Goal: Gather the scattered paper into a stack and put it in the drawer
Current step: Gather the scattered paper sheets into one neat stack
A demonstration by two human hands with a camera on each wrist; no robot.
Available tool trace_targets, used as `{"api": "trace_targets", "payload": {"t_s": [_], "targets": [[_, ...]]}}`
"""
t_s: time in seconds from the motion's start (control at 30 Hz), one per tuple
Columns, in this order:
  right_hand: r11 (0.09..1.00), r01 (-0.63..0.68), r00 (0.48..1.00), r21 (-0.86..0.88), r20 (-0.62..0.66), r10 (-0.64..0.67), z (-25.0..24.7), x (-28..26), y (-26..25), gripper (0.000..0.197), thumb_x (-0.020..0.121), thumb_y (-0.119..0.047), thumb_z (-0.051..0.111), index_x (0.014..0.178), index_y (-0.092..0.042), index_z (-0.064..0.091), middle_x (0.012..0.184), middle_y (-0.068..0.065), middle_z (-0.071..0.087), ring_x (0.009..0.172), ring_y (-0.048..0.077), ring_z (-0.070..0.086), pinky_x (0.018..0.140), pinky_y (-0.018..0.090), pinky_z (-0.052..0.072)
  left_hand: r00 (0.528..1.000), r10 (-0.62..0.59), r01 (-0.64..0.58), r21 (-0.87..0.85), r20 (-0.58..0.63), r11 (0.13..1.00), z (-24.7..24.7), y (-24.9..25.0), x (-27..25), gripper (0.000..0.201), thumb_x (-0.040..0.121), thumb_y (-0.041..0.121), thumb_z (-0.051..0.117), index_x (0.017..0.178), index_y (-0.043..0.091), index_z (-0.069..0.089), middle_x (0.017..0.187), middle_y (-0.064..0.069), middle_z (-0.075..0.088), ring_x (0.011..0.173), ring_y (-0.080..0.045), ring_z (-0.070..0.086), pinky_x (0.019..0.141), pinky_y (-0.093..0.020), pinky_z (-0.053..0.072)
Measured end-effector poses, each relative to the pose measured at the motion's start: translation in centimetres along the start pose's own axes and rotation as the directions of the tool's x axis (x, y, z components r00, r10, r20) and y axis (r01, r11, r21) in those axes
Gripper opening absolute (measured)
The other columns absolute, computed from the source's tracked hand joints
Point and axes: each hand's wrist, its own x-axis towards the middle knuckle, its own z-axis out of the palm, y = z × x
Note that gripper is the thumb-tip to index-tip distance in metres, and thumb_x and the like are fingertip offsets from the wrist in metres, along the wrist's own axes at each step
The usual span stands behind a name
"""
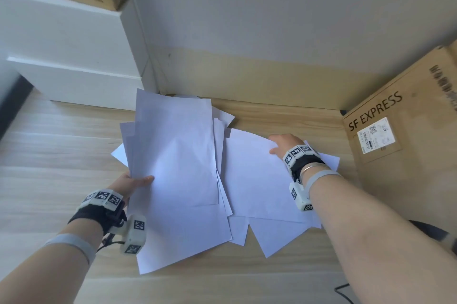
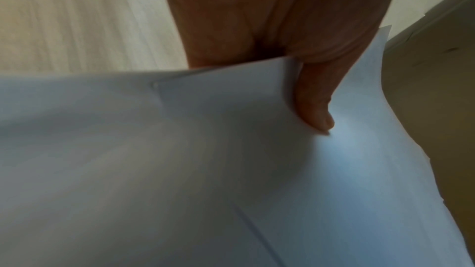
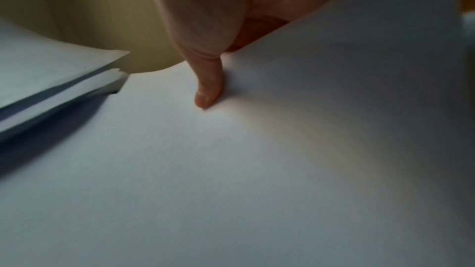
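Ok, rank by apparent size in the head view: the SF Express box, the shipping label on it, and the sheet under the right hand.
1. SF Express box, though cropped
2. Sheet under the right hand
3. Shipping label

Matt white paper (image 1: 178,155); pale wood-grain floor (image 1: 49,155)

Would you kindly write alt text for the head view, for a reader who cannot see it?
Two hands gather white paper on a wooden floor: the left hand grips a lifted bundle of sheets, the right hand pinches a single sheet. A cardboard box stands at right, white furniture at left.
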Motion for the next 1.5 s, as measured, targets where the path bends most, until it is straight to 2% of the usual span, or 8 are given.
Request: {"api": "trace_targets", "payload": {"t_s": [0.2,0.33,0.6,0.73,0.97,1.17,1.3,1.5], "targets": [[0.935,-0.114,0.976,0.337,-0.137,0.168,-0.8,-2.0,3.5,0.039,0.095,-0.018,0.048,0.134,-0.019,0.05,0.135,0.011,0.056,0.119,0.031,0.055,0.096,0.032,0.043,0.999,0.018,-0.017,0.031,-0.05,0.999,-0.3,0.9,-0.6,0.001,0.087,-0.001,0.058,0.087,0.0,0.059,0.05,-0.004,0.068,0.041,-0.018,0.065,0.041,-0.027,0.053],[0.824,-0.137,0.938,0.55,-0.196,0.286,-0.8,-3.9,5.6,0.04,0.095,-0.014,0.048,0.135,-0.01,0.049,0.138,0.015,0.052,0.123,0.032,0.051,0.099,0.033,0.041,0.998,0.041,-0.038,0.063,-0.045,0.997,-0.3,1.2,-1.4,0.017,0.086,0.0,0.059,0.103,-0.004,0.056,0.076,-0.017,0.062,0.063,-0.028,0.059,0.06,-0.035,0.05],[0.608,-0.032,0.875,0.793,-0.272,0.401,-0.4,-5.7,7.8,0.022,0.092,-0.009,0.051,0.109,-0.011,0.065,0.108,0.012,0.063,0.103,0.03,0.059,0.08,0.026,0.04,0.999,0.022,-0.018,0.102,-0.039,0.995,0.1,0.6,-2.6,0.029,0.085,0.0,0.061,0.112,-0.009,0.056,0.08,-0.017,0.059,0.064,-0.027,0.058,0.063,-0.036,0.048],[0.61,-0.056,0.916,0.79,-0.202,0.346,0.7,-5.2,3.9,0.033,0.092,-0.011,0.05,0.123,-0.004,0.058,0.119,0.017,0.063,0.091,0.019,0.053,0.077,0.024,0.038,0.999,0.007,-0.002,0.131,-0.039,0.991,0.8,0.6,-3.1,0.037,0.083,-0.001,0.062,0.118,-0.013,0.054,0.085,-0.019,0.06,0.075,-0.031,0.057,0.081,-0.047,0.046],[0.696,-0.161,0.982,0.7,0.046,0.181,4.8,-3.5,-4.3,0.042,0.093,-0.02,0.047,0.133,-0.007,0.048,0.133,0.015,0.056,0.119,0.031,0.054,0.096,0.031,0.042,0.999,0.031,-0.034,0.093,0.028,0.995,2.6,1.4,-3.6,0.039,0.083,0.002,0.064,0.12,-0.007,0.054,0.112,-0.027,0.06,0.099,-0.041,0.058,0.097,-0.055,0.044],[0.555,-0.155,0.985,0.817,0.087,0.148,6.4,-3.1,-7.5,0.053,0.092,-0.031,0.051,0.135,-0.005,0.036,0.112,0.011,0.054,0.1,0.025,0.055,0.093,0.035,0.044,0.994,0.062,-0.067,0.062,0.088,0.996,4.1,2.3,-3.6,0.032,0.072,-0.001,0.066,0.103,-0.003,0.06,0.077,-0.013,0.071,0.074,-0.03,0.066,0.072,-0.038,0.056],[0.548,-0.089,0.995,0.832,0.054,0.079,6.9,-3.2,-8.3,0.064,0.086,-0.03,0.063,0.138,-0.006,0.035,0.137,0.008,0.049,0.124,0.025,0.051,0.108,0.038,0.039,0.992,0.084,-0.094,0.104,0.096,0.99,5.3,2.6,-3.9,0.022,0.094,-0.001,0.043,0.075,0.002,0.055,0.053,-0.004,0.066,0.052,-0.019,0.062,0.047,-0.022,0.049],[0.584,-0.044,0.994,0.811,-0.023,0.107,5.5,-3.3,-7.4,0.063,0.094,-0.015,0.054,0.147,-0.003,0.024,0.154,0.011,0.027,0.143,0.023,0.028,0.115,0.031,0.024,0.953,0.141,-0.084,-0.21,0.269,0.974,5.6,3.2,-4.4,0.056,0.08,0.063,0.044,0.113,0.02,0.058,0.107,-0.001,0.067,0.097,-0.019,0.063,0.089,-0.036,0.048]]}}
